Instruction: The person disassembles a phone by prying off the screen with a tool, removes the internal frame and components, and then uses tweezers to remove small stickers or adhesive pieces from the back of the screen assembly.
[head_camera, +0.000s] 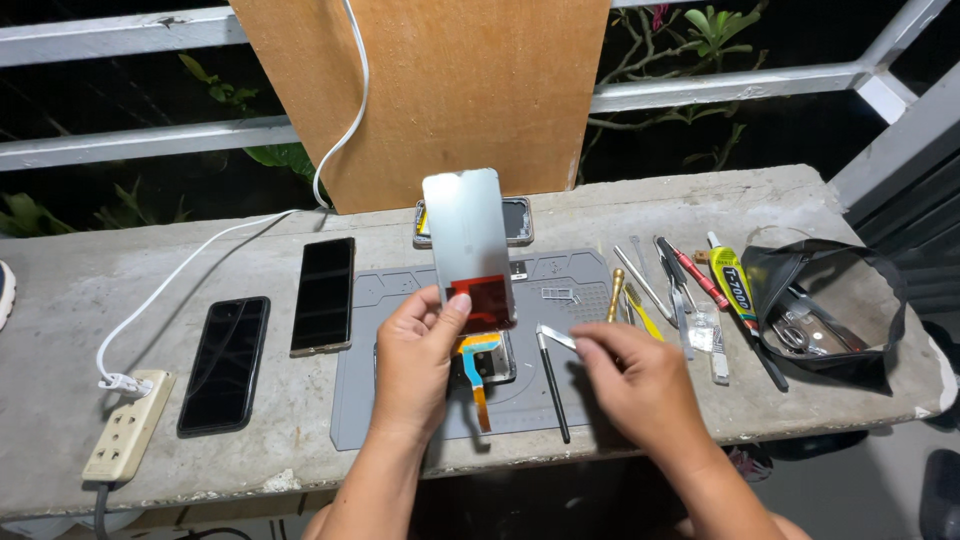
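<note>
My left hand (415, 360) holds a phone display panel (470, 245) upright by its lower edge, silver back facing me, with a red-brown patch near the bottom and an orange flex cable (478, 385) hanging down. My right hand (635, 385) pinches a small flat metal blade (556, 337) just right of the panel. Both hands hover over a grey repair mat (520, 410). A black stylus-like tool (553, 385) lies on the mat between my hands. An opened phone body (518, 220) lies at the mat's far edge, mostly hidden behind the panel.
Two black phones (225, 363) (323, 294) lie left of the mat. A power strip (125, 425) with a white cable sits far left. Screwdrivers, tweezers and a glue tube (732, 278) lie to the right, beside a black bag (825, 310). A brown board (430, 90) leans against the railing.
</note>
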